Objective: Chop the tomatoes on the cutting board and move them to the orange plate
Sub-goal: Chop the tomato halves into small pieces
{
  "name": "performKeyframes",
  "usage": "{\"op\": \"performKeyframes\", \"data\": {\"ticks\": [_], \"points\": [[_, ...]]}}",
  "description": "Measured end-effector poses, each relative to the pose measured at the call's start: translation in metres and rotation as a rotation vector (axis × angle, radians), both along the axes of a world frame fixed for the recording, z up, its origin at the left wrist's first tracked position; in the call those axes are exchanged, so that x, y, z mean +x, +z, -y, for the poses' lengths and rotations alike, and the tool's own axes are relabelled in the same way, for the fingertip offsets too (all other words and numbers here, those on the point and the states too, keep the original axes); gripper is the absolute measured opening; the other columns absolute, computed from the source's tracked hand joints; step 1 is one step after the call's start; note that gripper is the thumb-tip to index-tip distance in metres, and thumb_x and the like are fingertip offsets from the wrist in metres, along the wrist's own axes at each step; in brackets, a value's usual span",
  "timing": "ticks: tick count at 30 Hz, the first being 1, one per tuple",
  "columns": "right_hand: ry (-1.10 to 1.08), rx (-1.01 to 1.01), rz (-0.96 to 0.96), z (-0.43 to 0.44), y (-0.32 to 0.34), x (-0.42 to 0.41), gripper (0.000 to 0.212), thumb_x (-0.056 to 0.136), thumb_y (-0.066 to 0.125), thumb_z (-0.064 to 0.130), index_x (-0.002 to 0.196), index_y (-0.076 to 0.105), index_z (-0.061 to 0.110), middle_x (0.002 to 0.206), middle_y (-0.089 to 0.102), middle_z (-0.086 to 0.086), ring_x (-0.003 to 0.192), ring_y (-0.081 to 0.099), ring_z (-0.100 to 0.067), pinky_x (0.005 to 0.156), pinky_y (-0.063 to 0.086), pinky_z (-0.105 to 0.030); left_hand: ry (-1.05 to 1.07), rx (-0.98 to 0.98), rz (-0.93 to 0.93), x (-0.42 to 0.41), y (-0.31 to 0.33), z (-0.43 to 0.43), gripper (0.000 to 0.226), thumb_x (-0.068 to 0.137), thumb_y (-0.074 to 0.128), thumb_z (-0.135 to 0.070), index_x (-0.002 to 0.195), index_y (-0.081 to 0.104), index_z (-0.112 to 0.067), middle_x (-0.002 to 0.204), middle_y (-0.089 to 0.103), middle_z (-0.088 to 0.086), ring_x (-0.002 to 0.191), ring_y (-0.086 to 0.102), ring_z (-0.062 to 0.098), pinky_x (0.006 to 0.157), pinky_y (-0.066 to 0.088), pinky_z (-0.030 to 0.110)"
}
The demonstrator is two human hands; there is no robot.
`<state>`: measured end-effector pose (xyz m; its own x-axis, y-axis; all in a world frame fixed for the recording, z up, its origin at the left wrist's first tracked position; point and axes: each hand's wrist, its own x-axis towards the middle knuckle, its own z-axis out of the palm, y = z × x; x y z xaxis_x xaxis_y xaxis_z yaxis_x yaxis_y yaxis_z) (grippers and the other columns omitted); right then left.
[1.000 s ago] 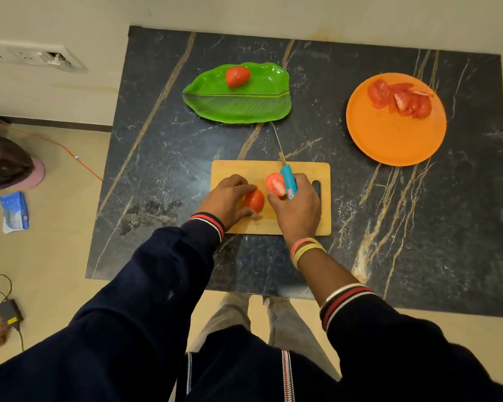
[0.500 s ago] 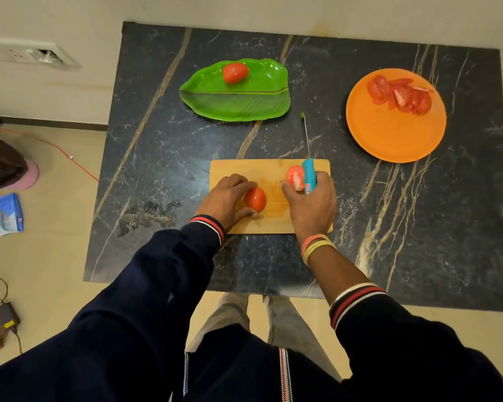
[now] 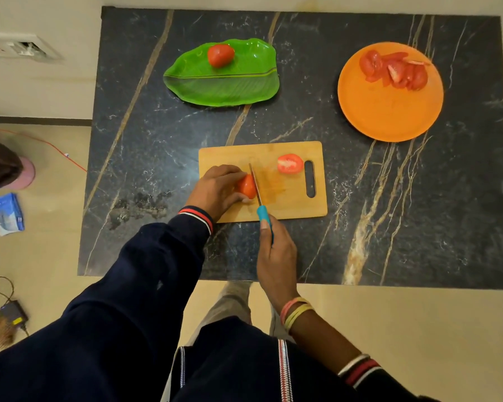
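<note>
On the wooden cutting board [image 3: 291, 204] my left hand [image 3: 215, 190] holds a tomato half [image 3: 246, 185] down with curled fingers. My right hand [image 3: 276, 250] grips the blue handle of a knife [image 3: 256, 188], whose blade lies against the right side of that half. A second tomato half [image 3: 290, 163] lies cut side up near the board's handle slot. The orange plate [image 3: 389, 111] at the far right carries several tomato slices [image 3: 395, 71]. A whole tomato [image 3: 220, 55] sits on the green leaf-shaped plate [image 3: 224, 85].
The dark marble table [image 3: 418, 213] ends just below the board, with my legs beyond its near edge. On the floor at the left lie a blue packet [image 3: 8, 213], a pink-based object [image 3: 18, 172] and a charger with cable [image 3: 12, 313].
My right hand set the second tomato half down near the board's slot, then pulled back toward me and brought the knife blade beside the half under my left hand.
</note>
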<state>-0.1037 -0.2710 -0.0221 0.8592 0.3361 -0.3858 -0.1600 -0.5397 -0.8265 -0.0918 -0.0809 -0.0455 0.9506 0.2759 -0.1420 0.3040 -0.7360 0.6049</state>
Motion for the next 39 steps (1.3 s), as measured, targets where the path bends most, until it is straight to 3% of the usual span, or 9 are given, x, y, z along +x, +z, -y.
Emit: {"op": "performKeyframes", "data": {"ticks": [10,14,20,25,30,39], "points": [[-0.015,-0.015,0.066,-0.005,0.001,-0.006,0.039,0.106,0.041,0.029,0.139,0.053,0.011,0.114,0.054,0.010,0.103,0.048,0.018,0.083,0.033,0.003,-0.003,-0.024,0.031,-0.001,0.003,0.001,0.047,0.072,0.079,-0.037,0.111,0.069,-0.012,0.108,0.063,0.008,0.096,0.060,0.024,0.084,0.053,0.042],[-0.019,-0.018,0.072,-0.006,0.001,-0.007,0.040,0.106,0.041,0.030,0.140,0.053,0.011,0.114,0.055,0.009,0.101,0.051,0.009,0.083,0.034,0.003,-0.011,-0.050,0.026,0.001,0.005,0.001,0.048,0.072,0.079,-0.037,0.111,0.070,-0.011,0.109,0.062,0.008,0.095,0.061,0.023,0.084,0.055,0.042],[-0.025,-0.021,0.061,-0.006,0.001,-0.005,0.039,0.106,0.042,0.029,0.139,0.054,0.011,0.114,0.056,0.006,0.102,0.049,0.017,0.081,0.034,0.003,-0.072,-0.022,0.024,0.001,0.006,-0.003,0.045,0.078,0.075,-0.033,0.116,0.068,-0.010,0.114,0.062,0.010,0.102,0.059,0.026,0.089,0.053,0.043],[-0.037,-0.023,0.060,-0.009,0.001,-0.007,0.041,0.106,0.042,0.028,0.142,0.051,0.010,0.119,0.054,0.008,0.102,0.050,0.010,0.085,0.032,0.004,-0.128,-0.007,0.017,0.005,0.005,-0.010,0.045,0.079,0.075,-0.031,0.118,0.066,-0.010,0.117,0.063,0.011,0.108,0.057,0.029,0.093,0.049,0.045],[-0.039,-0.025,0.052,-0.009,-0.001,-0.008,0.041,0.106,0.042,0.029,0.143,0.050,0.011,0.119,0.053,0.010,0.106,0.046,0.021,0.085,0.032,0.004,-0.084,-0.020,0.019,0.002,0.004,-0.007,0.048,0.080,0.072,-0.037,0.121,0.064,-0.014,0.120,0.062,0.007,0.111,0.055,0.025,0.096,0.047,0.041],[-0.057,-0.013,0.042,-0.011,-0.003,-0.008,0.042,0.106,0.043,0.029,0.143,0.049,0.011,0.126,0.057,0.004,0.108,0.048,0.009,0.089,0.033,0.002,-0.050,-0.022,0.076,-0.010,-0.007,0.001,0.054,0.087,0.059,-0.048,0.130,0.055,-0.015,0.126,0.058,0.006,0.115,0.050,0.022,0.100,0.043,0.039]]}}
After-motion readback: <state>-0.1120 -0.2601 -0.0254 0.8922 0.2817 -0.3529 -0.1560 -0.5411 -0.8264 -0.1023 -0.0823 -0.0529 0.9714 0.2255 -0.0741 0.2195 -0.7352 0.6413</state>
